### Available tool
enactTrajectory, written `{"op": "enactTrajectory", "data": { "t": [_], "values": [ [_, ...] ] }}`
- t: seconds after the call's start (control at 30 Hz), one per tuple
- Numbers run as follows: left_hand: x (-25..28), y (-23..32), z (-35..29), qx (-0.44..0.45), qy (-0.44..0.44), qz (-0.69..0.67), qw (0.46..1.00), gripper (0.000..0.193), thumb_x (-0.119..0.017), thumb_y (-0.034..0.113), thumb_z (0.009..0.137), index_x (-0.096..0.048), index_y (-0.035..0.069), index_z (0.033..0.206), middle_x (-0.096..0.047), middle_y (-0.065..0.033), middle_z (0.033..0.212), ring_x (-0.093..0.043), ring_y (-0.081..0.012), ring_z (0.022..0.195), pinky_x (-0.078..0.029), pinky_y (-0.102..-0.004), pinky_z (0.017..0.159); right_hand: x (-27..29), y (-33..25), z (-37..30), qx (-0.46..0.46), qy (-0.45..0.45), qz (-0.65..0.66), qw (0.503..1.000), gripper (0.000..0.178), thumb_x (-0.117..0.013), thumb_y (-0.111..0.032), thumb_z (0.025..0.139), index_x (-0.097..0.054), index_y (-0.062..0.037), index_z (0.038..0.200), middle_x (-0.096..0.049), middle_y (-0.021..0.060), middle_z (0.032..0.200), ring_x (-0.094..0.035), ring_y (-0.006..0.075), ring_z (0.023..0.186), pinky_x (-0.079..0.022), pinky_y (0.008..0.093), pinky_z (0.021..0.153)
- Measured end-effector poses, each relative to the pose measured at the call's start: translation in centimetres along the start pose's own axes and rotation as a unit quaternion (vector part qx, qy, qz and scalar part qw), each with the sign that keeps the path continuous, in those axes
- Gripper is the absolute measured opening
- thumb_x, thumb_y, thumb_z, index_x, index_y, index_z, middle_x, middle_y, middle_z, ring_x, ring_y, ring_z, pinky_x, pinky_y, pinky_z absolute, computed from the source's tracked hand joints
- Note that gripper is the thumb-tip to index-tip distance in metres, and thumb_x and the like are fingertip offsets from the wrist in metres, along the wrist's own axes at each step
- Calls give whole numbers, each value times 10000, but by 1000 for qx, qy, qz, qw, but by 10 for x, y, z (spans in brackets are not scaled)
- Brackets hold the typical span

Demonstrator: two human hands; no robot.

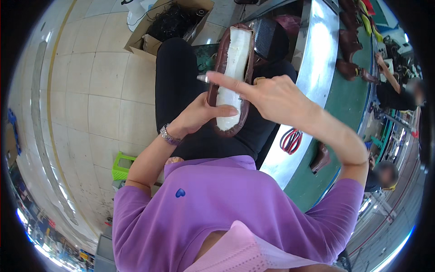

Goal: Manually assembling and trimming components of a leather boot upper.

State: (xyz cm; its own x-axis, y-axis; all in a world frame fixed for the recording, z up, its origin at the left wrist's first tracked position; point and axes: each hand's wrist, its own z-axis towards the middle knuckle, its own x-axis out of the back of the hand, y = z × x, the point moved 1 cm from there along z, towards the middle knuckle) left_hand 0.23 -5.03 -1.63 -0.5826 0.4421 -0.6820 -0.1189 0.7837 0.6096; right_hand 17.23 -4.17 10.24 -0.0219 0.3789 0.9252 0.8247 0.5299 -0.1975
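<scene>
A brown leather shoe upper [219,59] is stretched around a last, with its white underside [235,59] facing up above my lap. My left hand [204,111] grips its left side near the lower end, the thumb lying across the white underside. Over the middle of the shoe is my right hand [276,97], index finger stretched out to the left and the other fingers curled. A small silver tip [202,78] shows beside that fingertip. Most of whatever the right hand holds is hidden, so its kind cannot be made out.
To the right runs a metal-edged bench [290,163] with a green belt [308,186], carrying brown shoes [349,70] and a red-and-black cable coil [291,141]. A cardboard box [170,27] of black scraps stands ahead; a green basket [122,166] is at left. Other people work beyond the bench.
</scene>
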Motion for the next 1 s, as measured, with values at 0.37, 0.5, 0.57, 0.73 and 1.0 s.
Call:
{"op": "enactTrajectory", "data": {
  "t": [0.37, 0.5, 0.57, 0.73, 1.0],
  "values": [
    [-1, 3, -2, -8, 15, 16, 1000, 389, -717, 125, 776, -564, -17, 1104, -624, -71, 993, -593, -110, 856, -483, -274, 757, 12, -42, -22, 111, -59, 10, 992, 803, -560, -103, 770, -184, -356, 1432, -553, 119, 572, -578, 215, 457, -450, 290, 400],
    [14, 4, -2, 47, -58, 204, 976, 500, -738, 135, 740, -530, -25, 1166, -618, -64, 1010, -593, -121, 862, -484, -274, 767, -7, -28, -16, -24, -45, -32, 998, 838, -486, -13, 759, -157, -397, 1428, -550, 140, 612, -582, 201, 468, -446, 285, 392],
    [17, -2, -2, 45, -32, 177, 983, 444, -727, 132, 747, -567, -30, 1127, -636, -77, 1001, -601, -125, 854, -488, -272, 765, 6, -27, -13, -24, -74, -17, 997, 836, -475, 2, 751, -177, -392, 1425, -547, 144, 616, -582, 208, 472, -449, 284, 398],
    [9, 2, 0, 13, -39, 165, 985, 502, -754, 218, 733, -552, -14, 1129, -621, -93, 1059, -602, -152, 912, -492, -281, 791, 2, 6, -2, 9, 38, 70, 997, 783, -509, -56, 775, -206, -397, 1412, -536, 121, 572, -577, 256, 482, -469, 339, 431],
    [-69, 36, 31, -307, -106, 578, 748, 510, -716, 299, 754, -538, -12, 1116, -627, -169, 985, -606, -304, 911, -470, -350, 839, 37, 99, -3, -201, 249, 229, 919, 561, -509, -155, 895, -256, -91, 1392, -614, 114, 693, -619, 217, 607, -487, 322, 576]
  ]
}}
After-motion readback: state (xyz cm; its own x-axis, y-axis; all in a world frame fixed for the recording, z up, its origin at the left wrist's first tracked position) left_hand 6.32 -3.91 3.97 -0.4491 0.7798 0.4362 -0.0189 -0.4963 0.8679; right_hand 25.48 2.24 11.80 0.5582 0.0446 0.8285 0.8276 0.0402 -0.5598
